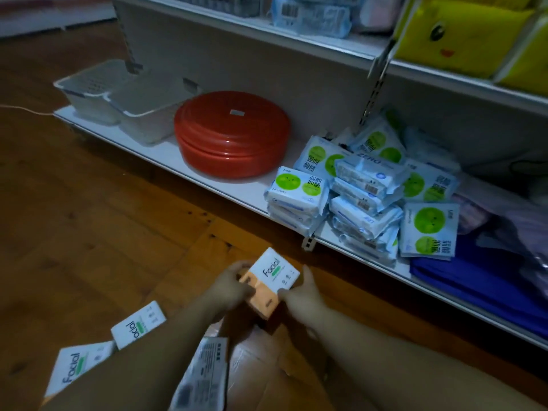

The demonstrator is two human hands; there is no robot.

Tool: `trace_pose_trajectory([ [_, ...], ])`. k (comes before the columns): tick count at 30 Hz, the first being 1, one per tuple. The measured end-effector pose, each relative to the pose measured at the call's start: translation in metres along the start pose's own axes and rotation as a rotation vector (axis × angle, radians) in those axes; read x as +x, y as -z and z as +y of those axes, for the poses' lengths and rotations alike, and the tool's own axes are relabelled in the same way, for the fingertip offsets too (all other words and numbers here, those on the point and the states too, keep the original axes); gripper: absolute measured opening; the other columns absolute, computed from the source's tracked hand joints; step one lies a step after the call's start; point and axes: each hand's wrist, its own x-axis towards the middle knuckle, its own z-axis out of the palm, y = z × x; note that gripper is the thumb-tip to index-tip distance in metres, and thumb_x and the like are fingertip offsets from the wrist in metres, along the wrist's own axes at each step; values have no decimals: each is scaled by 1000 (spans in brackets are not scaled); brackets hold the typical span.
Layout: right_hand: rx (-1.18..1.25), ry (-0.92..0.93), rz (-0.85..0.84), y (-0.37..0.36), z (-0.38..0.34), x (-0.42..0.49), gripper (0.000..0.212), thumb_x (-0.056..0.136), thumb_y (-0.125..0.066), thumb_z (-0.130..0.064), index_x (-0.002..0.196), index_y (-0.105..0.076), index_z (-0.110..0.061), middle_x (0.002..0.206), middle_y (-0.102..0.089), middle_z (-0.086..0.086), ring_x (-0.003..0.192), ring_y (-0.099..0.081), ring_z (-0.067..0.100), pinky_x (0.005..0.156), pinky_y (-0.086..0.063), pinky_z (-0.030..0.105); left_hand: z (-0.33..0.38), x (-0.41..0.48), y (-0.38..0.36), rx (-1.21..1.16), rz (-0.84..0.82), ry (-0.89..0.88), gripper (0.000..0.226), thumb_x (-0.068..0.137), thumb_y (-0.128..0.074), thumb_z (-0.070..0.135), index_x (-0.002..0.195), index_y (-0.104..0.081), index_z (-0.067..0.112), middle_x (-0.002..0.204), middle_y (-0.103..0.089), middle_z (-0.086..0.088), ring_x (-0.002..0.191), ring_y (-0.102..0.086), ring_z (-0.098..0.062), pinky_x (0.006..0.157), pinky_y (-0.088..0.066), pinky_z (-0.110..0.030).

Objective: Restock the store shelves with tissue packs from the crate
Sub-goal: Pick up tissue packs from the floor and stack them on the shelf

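Note:
A white and orange "Facial" tissue pack (271, 280) is held between both hands above the floor, just in front of the bottom shelf (207, 173). My left hand (234, 284) grips its left end and my right hand (302, 293) grips its right side. Two more "Facial" packs (138, 324) (74, 369) lie to the lower left, and another pack (203, 372) lies printed side up between my forearms. Beneath my arms is a brown cardboard box (267, 366), mostly hidden.
On the bottom shelf sit white plastic baskets (124, 96), stacked red basins (231, 134), a heap of blue-white wipe packs with green circles (364, 185) and blue fabric items (474, 277). An upper shelf carries yellow bags (462, 34). The wooden floor (89, 218) spreads left.

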Motion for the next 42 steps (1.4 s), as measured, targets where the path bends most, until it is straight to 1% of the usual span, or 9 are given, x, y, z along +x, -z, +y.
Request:
trace_pose_trajectory([
  [4, -100, 146, 172, 16, -31, 9, 33, 80, -65, -18, 108, -48, -24, 116, -61, 6, 94, -61, 18, 78, -53, 34, 45, -12, 10, -122, 60, -154, 51, 81, -44, -18, 116, -55, 17, 105, -63, -13, 85, -62, -23, 74, -55, -41],
  [8, -50, 364, 119, 28, -77, -7, 36, 89, -59, -11, 121, -47, -22, 100, -59, -9, 97, -60, 17, 82, -49, 30, 100, -38, 23, -236, 114, -366, 53, 82, -49, -18, 124, -47, 15, 103, -57, -11, 81, -61, -21, 62, -52, -28],
  [13, 275, 566, 117, 37, -140, -41, 34, 94, -49, -4, 113, -42, -31, 104, -64, 4, 85, -65, 12, 57, -55, 19, 153, -74, 33, -332, 316, -580, 36, 82, -66, 3, 106, -44, 18, 114, -57, -6, 95, -63, -21, 83, -55, -42],
  [19, 342, 842, 216, 49, -182, -79, 41, 92, -50, -5, 94, -43, -45, 108, -59, -6, 102, -60, 16, 89, -54, 44, 194, -120, 16, -282, 349, -872, 42, 85, -58, -5, 114, -43, 21, 105, -57, 5, 88, -59, -3, 66, -56, -15],
  [27, 263, 1078, 260, 85, -200, -110, 38, 95, -50, -11, 104, -42, -47, 105, -56, -20, 94, -60, 0, 80, -53, 23, 215, -155, -8, -268, 324, -1010, 45, 88, -57, 0, 101, -48, 42, 114, -60, 8, 103, -62, -7, 88, -52, -34],
  [31, 17, 1129, 349, 124, -208, -130, 44, 92, -54, -22, 129, -42, -40, 121, -54, -10, 107, -55, 3, 96, -49, 35, 241, -168, -27, -266, 308, -1039, 42, 90, -56, 8, 111, -51, 44, 113, -62, 13, 105, -61, -8, 87, -52, -34],
  [34, -146, 1160, 471, 167, -202, -150, 65, 89, -59, -14, 145, -28, -26, 136, -35, -7, 106, -40, -18, 93, -37, 4, 270, -180, -56, -263, 201, -1061, 41, 93, -51, 7, 126, -51, 31, 100, -67, 8, 86, -67, -5, 65, -54, -17],
  [38, -158, 1207, 586, 230, -182, -175, 85, 87, -61, -18, 144, -4, -46, 145, -32, -9, 121, -37, -15, 95, -35, 3, 303, -197, -111, -190, 25, -1085, 41, 93, -50, 8, 124, -52, 35, 101, -70, 4, 90, -69, -7, 72, -57, -21],
  [42, -233, 1240, 807, 287, -168, -205, 77, 84, -61, -28, 134, -8, -56, 134, -27, -30, 121, -37, -10, 93, -37, 3, 324, -213, -168, -94, -19, -1194, 44, 91, -54, 8, 104, -44, 48, 111, -58, 13, 83, -66, 1, 74, -57, -27],
])
